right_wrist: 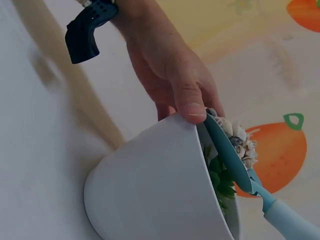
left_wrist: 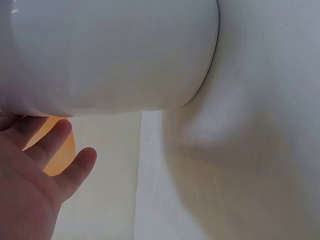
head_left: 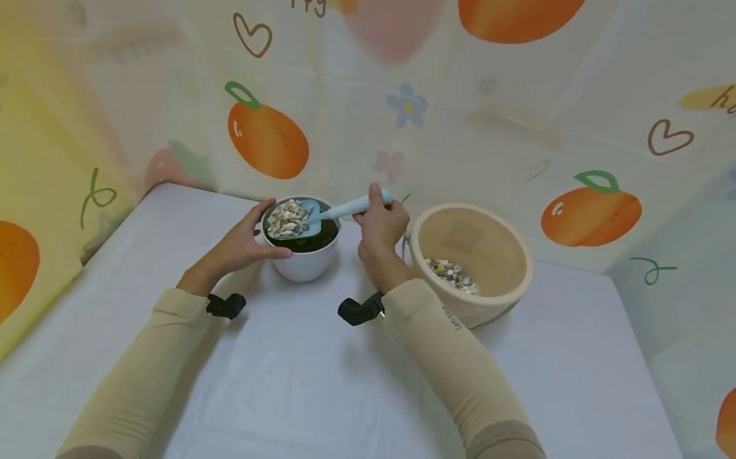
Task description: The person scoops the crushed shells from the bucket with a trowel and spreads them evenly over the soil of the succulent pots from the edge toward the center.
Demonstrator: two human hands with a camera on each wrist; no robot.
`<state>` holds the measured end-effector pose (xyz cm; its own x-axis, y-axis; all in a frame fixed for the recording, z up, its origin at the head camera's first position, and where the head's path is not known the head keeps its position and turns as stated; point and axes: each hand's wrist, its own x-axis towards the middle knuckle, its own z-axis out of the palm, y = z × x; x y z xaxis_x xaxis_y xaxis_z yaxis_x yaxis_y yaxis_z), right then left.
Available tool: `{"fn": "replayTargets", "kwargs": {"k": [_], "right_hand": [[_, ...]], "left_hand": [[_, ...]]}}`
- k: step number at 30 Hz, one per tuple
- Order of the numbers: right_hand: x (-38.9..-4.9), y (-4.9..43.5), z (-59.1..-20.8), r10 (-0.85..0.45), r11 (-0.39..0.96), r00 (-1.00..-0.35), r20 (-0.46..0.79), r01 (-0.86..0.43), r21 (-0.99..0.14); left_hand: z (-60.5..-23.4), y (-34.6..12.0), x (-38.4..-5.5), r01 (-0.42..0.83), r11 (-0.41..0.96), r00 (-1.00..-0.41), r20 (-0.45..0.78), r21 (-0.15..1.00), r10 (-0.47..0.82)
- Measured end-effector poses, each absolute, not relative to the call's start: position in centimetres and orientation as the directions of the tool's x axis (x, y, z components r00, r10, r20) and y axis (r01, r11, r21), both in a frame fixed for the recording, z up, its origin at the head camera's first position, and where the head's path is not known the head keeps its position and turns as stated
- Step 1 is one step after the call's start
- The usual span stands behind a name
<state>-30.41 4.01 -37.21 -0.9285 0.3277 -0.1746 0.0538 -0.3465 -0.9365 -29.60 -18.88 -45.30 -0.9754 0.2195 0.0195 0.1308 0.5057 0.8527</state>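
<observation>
A white pot stands on the table with dark green leaves inside its rim. My left hand holds the pot at its left side, thumb along the near rim; in the left wrist view, some fingers are spread off its wall. My right hand grips the handle of a light blue trowel. The trowel's blade lies over the pot's mouth, heaped with small pale shells or stones. In the right wrist view, the blade is close by the left thumb.
Right of the pot is a large tan bucket with more small shells or stones at its bottom. It stands close by my right wrist. A white cloth covers the table. Printed fabric hangs behind and at both sides.
</observation>
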Motion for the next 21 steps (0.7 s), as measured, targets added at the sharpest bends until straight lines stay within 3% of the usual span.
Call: {"fn": "replayTargets", "kwargs": {"k": [11, 21], "right_hand": [[-30.4, 3.4, -37.3, 0.415, -0.229, -0.907, -0.068, -0.032, -0.973], [-30.3, 2.9, -37.5, 0.435, -0.029, -0.9, 0.035, -0.053, -0.998]], "left_hand": [[-45.2, -18.9, -29.5, 0.139, 0.515, -0.974, 0.024, 0.846, 0.223], [-45.4, -19.0, -29.5, 0.133, 0.506, -0.975, 0.023, 0.852, 0.219]]}}
